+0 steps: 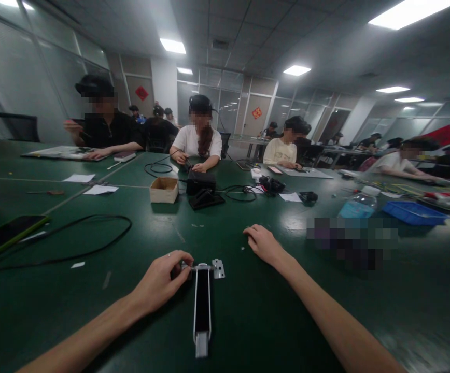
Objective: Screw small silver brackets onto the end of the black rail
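Note:
On the green table in front of me lies a long narrow device [202, 305] with a dark middle, pale metal side rails and a crosspiece at its far end. A small metal plate with holes [219, 269] sticks out to the right of that end. My left hand [166, 274] is closed in a pinch on the left end of the crosspiece, and its fingertips hide part of it. Farther right, my right hand [263, 243] rests low over the table with its fingers bent together; what they hold, if anything, is too small to tell. Close by lies a tiny nut-like piece [242, 248].
A black cable [127, 233] loops at left beside a phone [7, 235]. Ahead stand a small cardboard box [164, 190] and a black case [200, 182]. To the right are a bottle [359, 204] and a blue tray [415, 212]. Several people sit across the table.

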`<state>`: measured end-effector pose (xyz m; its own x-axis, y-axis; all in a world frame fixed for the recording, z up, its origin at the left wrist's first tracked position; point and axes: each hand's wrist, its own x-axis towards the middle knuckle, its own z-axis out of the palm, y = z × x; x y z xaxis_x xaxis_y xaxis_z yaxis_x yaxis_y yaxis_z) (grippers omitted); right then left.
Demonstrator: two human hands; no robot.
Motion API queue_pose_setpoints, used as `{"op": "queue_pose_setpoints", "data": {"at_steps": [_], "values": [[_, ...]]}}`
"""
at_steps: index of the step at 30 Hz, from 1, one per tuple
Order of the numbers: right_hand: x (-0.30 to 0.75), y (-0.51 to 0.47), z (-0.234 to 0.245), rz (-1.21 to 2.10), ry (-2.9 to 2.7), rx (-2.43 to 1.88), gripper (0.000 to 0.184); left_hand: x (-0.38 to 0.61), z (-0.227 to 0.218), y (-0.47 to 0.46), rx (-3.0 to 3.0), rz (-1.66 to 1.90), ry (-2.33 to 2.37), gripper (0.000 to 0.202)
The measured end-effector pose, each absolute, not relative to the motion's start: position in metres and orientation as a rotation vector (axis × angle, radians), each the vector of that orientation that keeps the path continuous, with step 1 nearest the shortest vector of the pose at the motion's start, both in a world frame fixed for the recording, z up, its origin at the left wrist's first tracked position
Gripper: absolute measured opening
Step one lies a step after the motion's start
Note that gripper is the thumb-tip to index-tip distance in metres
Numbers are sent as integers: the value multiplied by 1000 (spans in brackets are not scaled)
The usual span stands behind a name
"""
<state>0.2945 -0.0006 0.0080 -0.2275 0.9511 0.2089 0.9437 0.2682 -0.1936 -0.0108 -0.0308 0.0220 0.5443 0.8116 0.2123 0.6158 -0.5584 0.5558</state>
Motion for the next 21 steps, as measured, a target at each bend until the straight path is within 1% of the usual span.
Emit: {"op": "queue_pose_setpoints", "data": {"at_steps": [5, 12, 17, 21], "values": [[280, -6, 9, 6, -2300, -1488, 31, -12, 20, -30, 2360, 657, 1139, 24], [245, -24, 14, 8, -2258, -1060, 27, -13, 18, -31, 2399, 702, 1145, 23], [207, -48, 16, 187, -2091, -844, 20, -12, 13, -33, 2500, 864, 1023, 21], [187, -62, 13, 346, -1971, -772, 12, -10, 8, -36, 2614, 1033, 851, 19]]}}
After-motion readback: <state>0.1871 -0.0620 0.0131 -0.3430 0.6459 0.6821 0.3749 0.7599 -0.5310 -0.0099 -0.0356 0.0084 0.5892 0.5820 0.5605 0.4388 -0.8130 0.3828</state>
